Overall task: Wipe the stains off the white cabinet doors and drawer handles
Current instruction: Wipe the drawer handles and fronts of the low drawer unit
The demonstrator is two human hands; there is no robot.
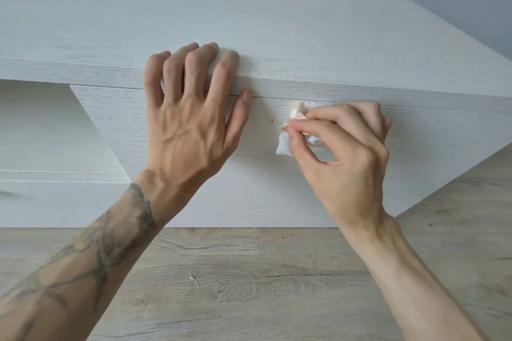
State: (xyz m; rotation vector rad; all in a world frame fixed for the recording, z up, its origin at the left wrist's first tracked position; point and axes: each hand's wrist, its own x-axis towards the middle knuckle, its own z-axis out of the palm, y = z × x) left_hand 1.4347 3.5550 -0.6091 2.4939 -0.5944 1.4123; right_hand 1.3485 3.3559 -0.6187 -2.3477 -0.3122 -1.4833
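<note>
Flooring [249, 285] of pale wood plank is seen nearest. A crumpled white wipe [285, 147] is pinched between the thumb and curled fingers of the right hand [349, 152] and pressed to the white cabinet door [116, 124]. A small reddish stain [273, 120] is noted just left of it. The left hand [188, 119] is laid spread over the front edge of the cabinet top [249, 22], nothing held.
</note>
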